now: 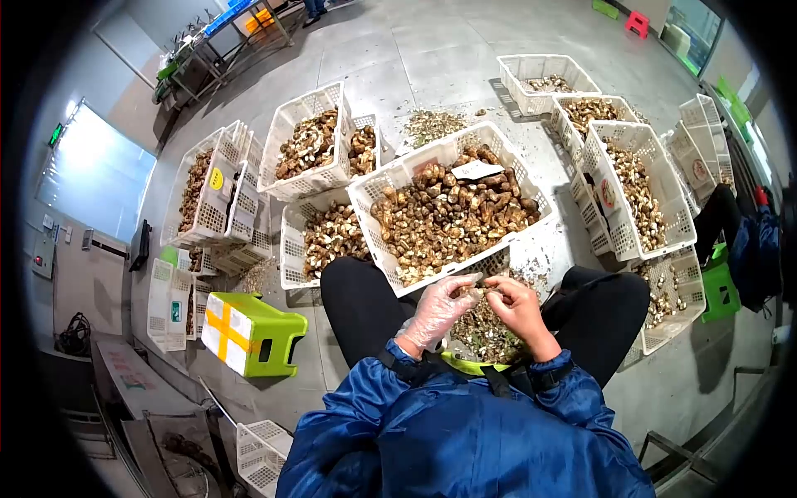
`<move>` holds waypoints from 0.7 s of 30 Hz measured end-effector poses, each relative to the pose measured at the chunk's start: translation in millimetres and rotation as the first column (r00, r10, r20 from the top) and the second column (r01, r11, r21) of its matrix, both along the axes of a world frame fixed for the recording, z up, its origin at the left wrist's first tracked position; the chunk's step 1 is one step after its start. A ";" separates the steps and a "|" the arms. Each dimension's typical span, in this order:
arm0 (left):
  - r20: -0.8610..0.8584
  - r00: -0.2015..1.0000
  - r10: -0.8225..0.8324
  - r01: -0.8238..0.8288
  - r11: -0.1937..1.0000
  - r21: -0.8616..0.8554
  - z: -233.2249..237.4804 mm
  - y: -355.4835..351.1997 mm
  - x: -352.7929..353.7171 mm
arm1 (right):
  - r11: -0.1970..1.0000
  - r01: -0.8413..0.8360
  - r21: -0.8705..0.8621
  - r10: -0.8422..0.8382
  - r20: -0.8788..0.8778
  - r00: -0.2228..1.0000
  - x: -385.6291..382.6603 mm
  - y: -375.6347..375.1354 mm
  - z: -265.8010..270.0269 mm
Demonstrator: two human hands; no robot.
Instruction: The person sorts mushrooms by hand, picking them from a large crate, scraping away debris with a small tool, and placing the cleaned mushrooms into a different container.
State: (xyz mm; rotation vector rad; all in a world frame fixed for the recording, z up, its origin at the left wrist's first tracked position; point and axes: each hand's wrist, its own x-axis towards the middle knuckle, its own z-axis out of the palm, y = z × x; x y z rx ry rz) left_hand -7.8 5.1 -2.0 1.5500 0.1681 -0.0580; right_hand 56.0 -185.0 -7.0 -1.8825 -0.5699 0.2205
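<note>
The clear-plastic-gloved left hand (437, 310) and bare right hand (516, 309) pinch closed, contents too small to tell, best steadied low above the loose brown-and-white scraps (483, 334).

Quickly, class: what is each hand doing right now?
Left hand: clear-gloved, fingers bent toward the right; grip cannot be told.
Right hand: bare, fingers curled, fingertips near the left's; grip cannot be told.

Fisheye view: edges bowed, corners black; glare whitens the left window (100, 170); floor (357, 70) reflects overhead light.
</note>
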 end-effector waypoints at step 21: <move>0.158 0.976 0.151 -0.176 0.972 0.158 33.5 -7.9 -4.6 | 0.952 0.266 -0.149 -0.237 0.187 0.953 7.5 -6.4 -19.7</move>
